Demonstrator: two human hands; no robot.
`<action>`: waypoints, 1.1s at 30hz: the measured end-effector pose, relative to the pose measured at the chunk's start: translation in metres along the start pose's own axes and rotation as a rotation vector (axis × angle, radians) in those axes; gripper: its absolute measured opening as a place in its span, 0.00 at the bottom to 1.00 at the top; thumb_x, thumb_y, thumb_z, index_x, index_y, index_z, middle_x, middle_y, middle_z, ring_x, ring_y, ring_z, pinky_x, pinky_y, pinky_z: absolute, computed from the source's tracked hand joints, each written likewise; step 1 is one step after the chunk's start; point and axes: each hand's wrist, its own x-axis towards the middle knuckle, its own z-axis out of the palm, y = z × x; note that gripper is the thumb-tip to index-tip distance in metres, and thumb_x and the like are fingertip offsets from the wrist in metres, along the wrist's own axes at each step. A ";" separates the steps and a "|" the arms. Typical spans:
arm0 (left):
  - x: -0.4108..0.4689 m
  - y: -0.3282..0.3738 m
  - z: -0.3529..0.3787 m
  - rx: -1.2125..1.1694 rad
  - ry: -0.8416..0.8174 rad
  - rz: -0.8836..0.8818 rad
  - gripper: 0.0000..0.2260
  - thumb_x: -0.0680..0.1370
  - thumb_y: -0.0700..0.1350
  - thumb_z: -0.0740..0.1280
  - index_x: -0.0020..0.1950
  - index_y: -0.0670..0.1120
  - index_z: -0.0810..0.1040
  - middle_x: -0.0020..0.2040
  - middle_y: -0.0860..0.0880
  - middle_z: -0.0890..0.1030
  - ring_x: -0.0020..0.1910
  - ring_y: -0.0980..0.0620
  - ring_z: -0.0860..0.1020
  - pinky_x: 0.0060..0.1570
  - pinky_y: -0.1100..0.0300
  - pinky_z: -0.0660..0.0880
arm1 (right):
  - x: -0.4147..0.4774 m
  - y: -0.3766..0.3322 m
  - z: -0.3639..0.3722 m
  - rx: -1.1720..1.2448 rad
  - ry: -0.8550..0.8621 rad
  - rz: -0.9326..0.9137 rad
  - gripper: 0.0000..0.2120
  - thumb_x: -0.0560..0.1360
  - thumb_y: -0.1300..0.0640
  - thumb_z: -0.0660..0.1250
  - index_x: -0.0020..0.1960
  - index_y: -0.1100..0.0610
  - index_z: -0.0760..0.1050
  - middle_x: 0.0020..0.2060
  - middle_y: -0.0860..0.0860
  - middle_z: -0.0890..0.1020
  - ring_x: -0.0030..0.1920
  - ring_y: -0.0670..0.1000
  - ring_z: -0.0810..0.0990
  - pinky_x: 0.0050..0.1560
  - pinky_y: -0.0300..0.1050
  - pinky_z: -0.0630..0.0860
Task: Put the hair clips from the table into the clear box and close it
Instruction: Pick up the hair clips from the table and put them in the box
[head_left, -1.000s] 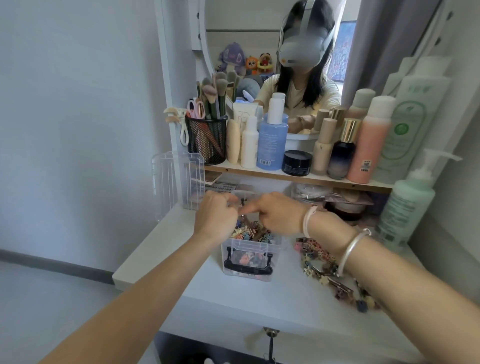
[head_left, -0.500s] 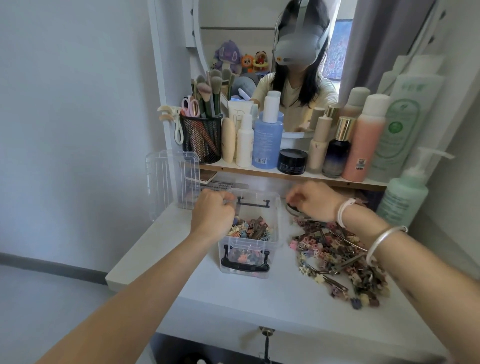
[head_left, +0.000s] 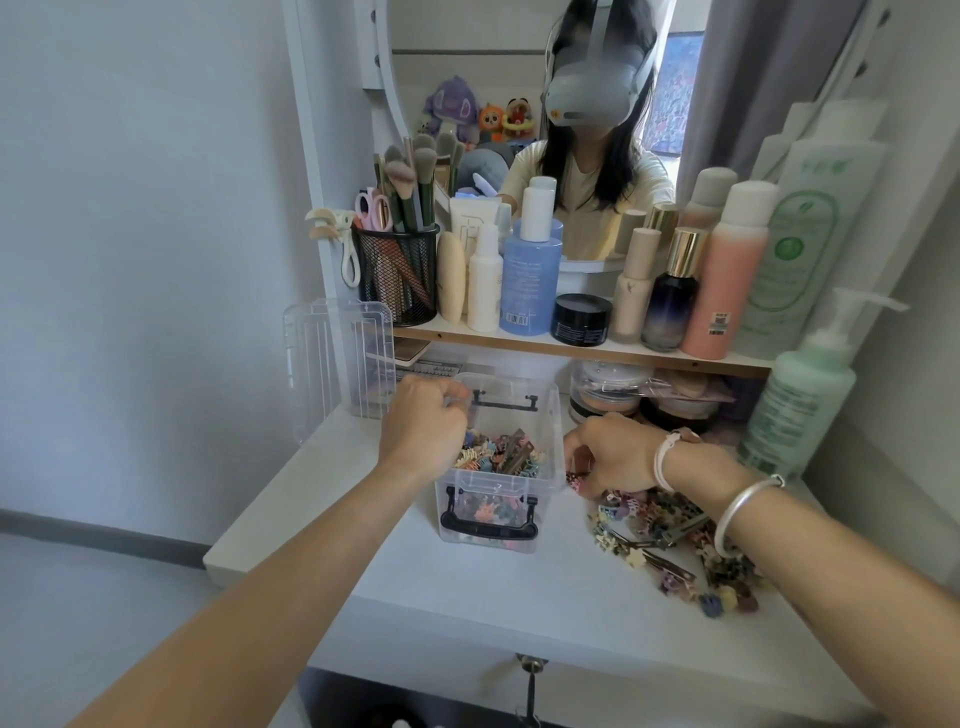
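Two hands, one clear box, one clip pile.

No legible text on bottles.

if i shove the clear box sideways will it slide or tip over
Probably slides: the clear box looks like light plastic on a smooth tabletop. It is only partly filled with hair clips, so tipping seems unlikely, especially with the left hand at its rim.
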 end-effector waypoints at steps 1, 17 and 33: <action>0.000 0.000 0.000 -0.001 0.000 0.001 0.14 0.77 0.37 0.58 0.58 0.44 0.79 0.67 0.43 0.72 0.63 0.44 0.72 0.65 0.54 0.67 | 0.000 0.001 -0.001 0.011 0.019 -0.008 0.15 0.68 0.64 0.70 0.55 0.57 0.78 0.47 0.53 0.80 0.45 0.48 0.74 0.45 0.36 0.69; 0.000 0.001 -0.001 0.014 -0.004 0.010 0.13 0.77 0.38 0.59 0.58 0.44 0.79 0.66 0.43 0.73 0.61 0.43 0.74 0.62 0.55 0.68 | -0.013 -0.041 -0.057 0.344 0.257 -0.238 0.12 0.71 0.62 0.70 0.54 0.55 0.81 0.54 0.52 0.83 0.54 0.44 0.77 0.62 0.39 0.70; 0.012 0.001 0.006 0.021 -0.001 0.028 0.13 0.77 0.37 0.58 0.58 0.44 0.79 0.65 0.43 0.74 0.60 0.44 0.74 0.61 0.55 0.70 | 0.020 0.025 0.002 -0.148 0.115 0.051 0.14 0.75 0.60 0.63 0.60 0.53 0.76 0.59 0.53 0.79 0.60 0.55 0.76 0.58 0.43 0.73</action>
